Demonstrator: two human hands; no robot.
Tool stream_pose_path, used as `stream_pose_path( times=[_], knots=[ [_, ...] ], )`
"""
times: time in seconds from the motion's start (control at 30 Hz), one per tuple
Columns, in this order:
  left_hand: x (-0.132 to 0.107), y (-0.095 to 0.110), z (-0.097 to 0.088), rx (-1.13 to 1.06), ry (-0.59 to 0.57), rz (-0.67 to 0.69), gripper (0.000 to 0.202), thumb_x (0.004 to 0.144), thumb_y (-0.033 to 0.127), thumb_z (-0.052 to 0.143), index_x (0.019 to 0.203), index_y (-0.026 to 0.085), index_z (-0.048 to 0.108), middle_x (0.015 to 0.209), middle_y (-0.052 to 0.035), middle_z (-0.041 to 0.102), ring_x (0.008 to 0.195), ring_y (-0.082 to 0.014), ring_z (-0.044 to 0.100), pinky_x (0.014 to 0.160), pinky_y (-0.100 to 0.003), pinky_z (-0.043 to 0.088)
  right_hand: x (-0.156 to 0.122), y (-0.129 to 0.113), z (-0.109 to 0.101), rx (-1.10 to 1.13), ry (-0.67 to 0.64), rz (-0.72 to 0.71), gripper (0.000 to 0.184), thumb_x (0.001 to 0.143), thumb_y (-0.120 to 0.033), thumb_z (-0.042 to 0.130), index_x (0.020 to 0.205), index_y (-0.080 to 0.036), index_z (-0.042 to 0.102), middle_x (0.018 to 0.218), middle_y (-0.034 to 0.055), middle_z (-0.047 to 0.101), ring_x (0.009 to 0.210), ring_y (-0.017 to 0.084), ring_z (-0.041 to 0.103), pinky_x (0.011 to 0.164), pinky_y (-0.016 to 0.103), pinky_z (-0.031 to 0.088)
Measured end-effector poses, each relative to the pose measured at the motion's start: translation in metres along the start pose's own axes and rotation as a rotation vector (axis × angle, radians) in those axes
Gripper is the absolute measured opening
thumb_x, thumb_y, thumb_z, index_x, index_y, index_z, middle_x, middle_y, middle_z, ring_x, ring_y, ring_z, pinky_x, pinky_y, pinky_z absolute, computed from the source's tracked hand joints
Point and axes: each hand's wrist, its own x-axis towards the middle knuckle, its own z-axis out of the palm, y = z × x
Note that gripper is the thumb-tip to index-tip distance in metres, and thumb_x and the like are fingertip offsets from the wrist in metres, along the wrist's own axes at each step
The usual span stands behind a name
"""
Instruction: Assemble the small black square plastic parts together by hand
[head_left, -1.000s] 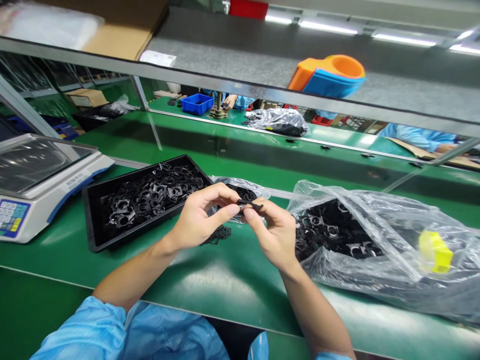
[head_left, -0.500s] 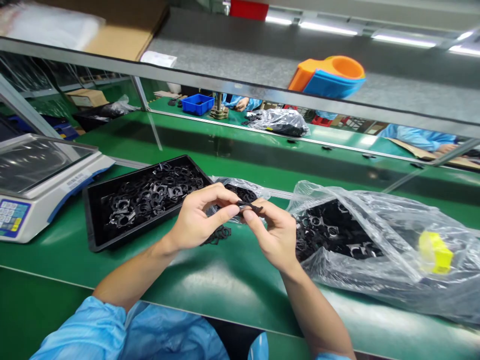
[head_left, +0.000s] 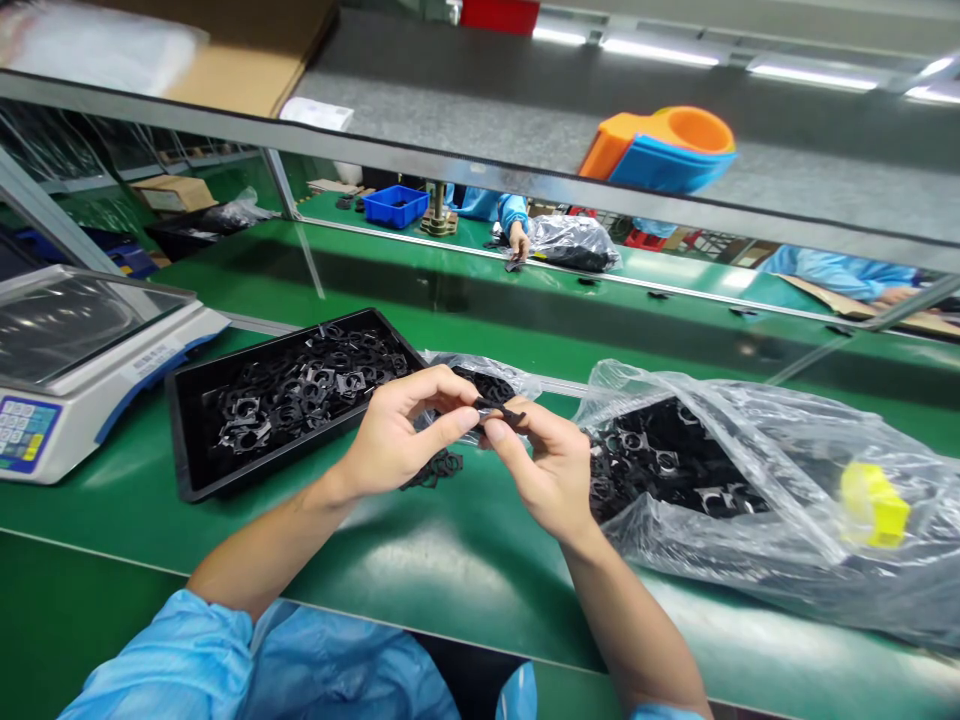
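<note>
My left hand (head_left: pixel 405 430) and my right hand (head_left: pixel 544 455) meet above the green bench, both pinching one small black plastic part (head_left: pixel 499 411) between thumbs and fingers. The fingers cover much of it. Below and behind them lies a little heap of black ring-shaped parts (head_left: pixel 439 468) on the bench. Beyond my hands is a small clear bag (head_left: pixel 517 378) of black parts, partly hidden. To the left a black tray (head_left: pixel 196 488) holds many black ring-shaped parts. On the right, a large clear plastic bag (head_left: pixel 795 420) lies open around more black parts (head_left: pixel 637 460).
A weighing scale (head_left: pixel 82 370) stands at the far left. Overhead runs a shelf (head_left: pixel 465 110) with orange and blue bins (head_left: pixel 660 150). Across the green belt (head_left: pixel 360 280), a co-worker's hand (head_left: pixel 519 242) is beside a bagged pile (head_left: pixel 574 245) and a blue bin (head_left: pixel 396 207).
My hands keep almost the same place and grip on the black part. Across the belt, the co-worker's hand has reached out to the belt's far edge, at a small dark piece.
</note>
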Motion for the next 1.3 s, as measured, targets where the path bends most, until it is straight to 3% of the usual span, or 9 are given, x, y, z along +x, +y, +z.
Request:
stream_pose_path(
  times=[0.53, 1.3],
  knots=[
    [0.0011, -0.0014, 0.0029, -0.007, -0.036, 0.013, 0.005, 0.094, 0.021, 0.068, 0.091, 0.017, 0.069, 0.078, 0.0007, 0.068, 0.069, -0.0094, 0.067, 0.067, -0.017, 0.056, -0.0021, 0.0033, 0.0021, -0.016, -0.031, -0.009, 0.023, 0.095, -0.026, 0.062, 0.073, -0.019, 0.063, 0.066, 0.0004, 0.064, 0.061, 0.014, 0.058, 0.062, 0.030, 0.047],
    [0.0007, -0.0015, 0.0002, 0.042, -0.002, 0.041, 0.004, 0.091, 0.020, 0.072, 0.091, 0.017, 0.072, 0.078, -0.0006, 0.067, 0.069, -0.0099, 0.065, 0.064, -0.018, 0.053, -0.0011, 0.0016, 0.0006, -0.012, -0.024, -0.025, 0.019, 0.094, -0.022, 0.063, 0.076, -0.019, 0.065, 0.067, 0.0008, 0.065, 0.062, 0.015, 0.059, 0.063, 0.030, 0.047]
  ],
)
